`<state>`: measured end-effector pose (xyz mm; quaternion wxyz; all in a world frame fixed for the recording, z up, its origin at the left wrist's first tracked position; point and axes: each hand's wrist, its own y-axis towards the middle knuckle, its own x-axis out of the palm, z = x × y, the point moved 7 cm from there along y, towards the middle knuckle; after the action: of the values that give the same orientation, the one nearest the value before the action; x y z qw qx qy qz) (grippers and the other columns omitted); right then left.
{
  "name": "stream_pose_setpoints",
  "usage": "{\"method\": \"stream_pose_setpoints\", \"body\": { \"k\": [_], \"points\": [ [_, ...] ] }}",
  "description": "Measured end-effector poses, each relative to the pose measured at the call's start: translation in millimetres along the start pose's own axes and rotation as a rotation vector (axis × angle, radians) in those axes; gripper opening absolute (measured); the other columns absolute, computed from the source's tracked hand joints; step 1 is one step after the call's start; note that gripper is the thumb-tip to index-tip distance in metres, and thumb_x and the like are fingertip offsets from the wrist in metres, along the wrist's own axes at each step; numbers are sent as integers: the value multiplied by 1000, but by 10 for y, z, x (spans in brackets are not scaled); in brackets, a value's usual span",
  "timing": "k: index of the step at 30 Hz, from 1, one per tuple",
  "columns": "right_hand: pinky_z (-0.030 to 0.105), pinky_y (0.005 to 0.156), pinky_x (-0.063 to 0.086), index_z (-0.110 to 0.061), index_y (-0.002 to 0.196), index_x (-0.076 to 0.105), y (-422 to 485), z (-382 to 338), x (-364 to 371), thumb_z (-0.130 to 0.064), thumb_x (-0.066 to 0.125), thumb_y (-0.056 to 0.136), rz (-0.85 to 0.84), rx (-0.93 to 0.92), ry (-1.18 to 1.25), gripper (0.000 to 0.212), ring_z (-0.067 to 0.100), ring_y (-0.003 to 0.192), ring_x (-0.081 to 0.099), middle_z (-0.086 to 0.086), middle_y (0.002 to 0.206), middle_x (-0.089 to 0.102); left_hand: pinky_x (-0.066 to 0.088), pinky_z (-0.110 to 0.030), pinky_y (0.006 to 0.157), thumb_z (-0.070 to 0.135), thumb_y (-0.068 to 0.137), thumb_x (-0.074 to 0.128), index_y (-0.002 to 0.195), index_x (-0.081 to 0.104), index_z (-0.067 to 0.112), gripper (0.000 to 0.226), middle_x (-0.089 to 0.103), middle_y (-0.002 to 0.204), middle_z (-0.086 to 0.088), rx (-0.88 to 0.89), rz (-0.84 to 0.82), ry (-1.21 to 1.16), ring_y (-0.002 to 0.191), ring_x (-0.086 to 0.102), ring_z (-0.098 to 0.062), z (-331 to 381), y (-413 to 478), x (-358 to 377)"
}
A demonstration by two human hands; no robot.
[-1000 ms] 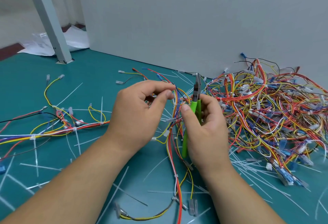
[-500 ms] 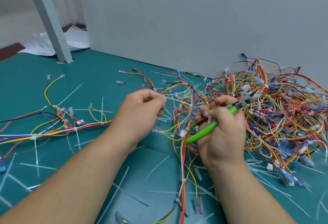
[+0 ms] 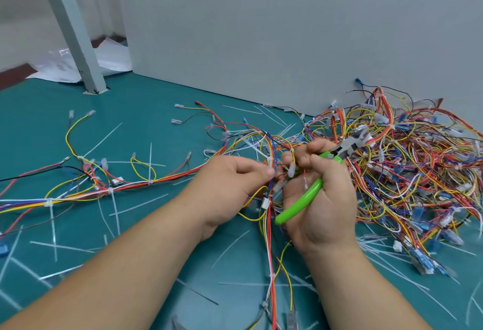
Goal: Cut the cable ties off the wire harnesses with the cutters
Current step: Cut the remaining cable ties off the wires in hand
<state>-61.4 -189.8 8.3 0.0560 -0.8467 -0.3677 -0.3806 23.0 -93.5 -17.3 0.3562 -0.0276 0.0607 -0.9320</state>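
Green-handled cutters [image 3: 300,203] are gripped by the right hand [image 3: 326,214], left hand [image 3: 224,188] fingers [image 3: 258,170] pinching a harness [image 3: 269,238] beside the tangled pile [image 3: 418,167].

Cutters [image 3: 300,201]: green handles, grey head angled up-right, gripped in right hand [image 3: 324,214]. Held harness [image 3: 270,170]: multicoloured wires, pinched by left hand [image 3: 230,186]. Harness pile [image 3: 418,167]: tangled, at right. Cut ties [image 3: 138,204]: white, scattered flat.
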Motion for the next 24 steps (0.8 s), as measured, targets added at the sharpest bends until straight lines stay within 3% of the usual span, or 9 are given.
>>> {"method": "stream_pose_setpoints", "body": {
  "k": [2,4,8,10,13,16,19,22,24],
  "points": [
    [36,76,50,-17,96,49,-4,-17,-17,-13,50,90,3,-30,-38,7,24,84,62,4,81,53,45,-14,57,23,97,65,90,78,15,17,78,88,-4,24,71,40,78,68,-13,13,12,-45],
    [37,77,55,-17,99,48,-11,-24,-47,-18,50,95,24,-66,-98,5,26,92,64,6,88,58,46,-21,61,25,98,63,86,76,17,20,78,89,-5,20,95,29,77,68,-14,15,31,-71],
    [46,97,45,-19,95,51,-23,-57,-119,-23,57,90,79,-143,-253,8,28,96,56,4,89,61,44,-18,58,32,95,67,88,77,16,21,78,85,2,-6,-3,40,72,66,-9,11,9,-16],
    [48,94,42,-31,87,59,-31,-81,-122,-29,60,85,84,-175,-332,2,25,93,55,-1,87,60,44,-19,62,29,93,71,86,77,14,17,73,78,3,23,18,57,68,60,-8,17,7,-27],
    [49,84,44,-46,74,63,-22,-84,-147,-36,61,80,121,-167,-390,12,17,83,55,-7,81,59,45,-26,67,25,98,64,84,68,18,17,77,89,-5,49,58,-39,76,67,-17,53,34,-47],
    [50,77,43,-44,75,61,-15,-70,-161,-38,63,76,140,-150,-432,6,22,76,49,-4,77,54,47,-17,52,24,101,59,88,65,19,15,76,78,-8,68,48,-205,62,71,-17,129,19,-53],
    [47,68,38,-41,77,56,-18,-24,-159,-44,62,73,135,-99,-530,8,24,71,43,4,77,48,41,-20,43,29,96,66,84,74,24,15,66,62,1,103,158,-216,45,53,-11,140,43,-192],
    [46,77,38,-34,88,51,-33,-68,-85,-46,65,72,88,-138,-603,24,23,77,42,5,86,46,29,-20,46,27,89,74,79,79,25,11,53,53,6,175,341,-154,44,35,-10,129,80,-399],
    [33,76,43,-31,102,49,-59,-106,7,-44,69,68,1,-172,-604,41,13,76,48,-2,89,48,30,-16,42,25,87,77,78,80,23,10,50,47,14,237,429,-57,40,36,-4,155,79,-501]
  ]
}}
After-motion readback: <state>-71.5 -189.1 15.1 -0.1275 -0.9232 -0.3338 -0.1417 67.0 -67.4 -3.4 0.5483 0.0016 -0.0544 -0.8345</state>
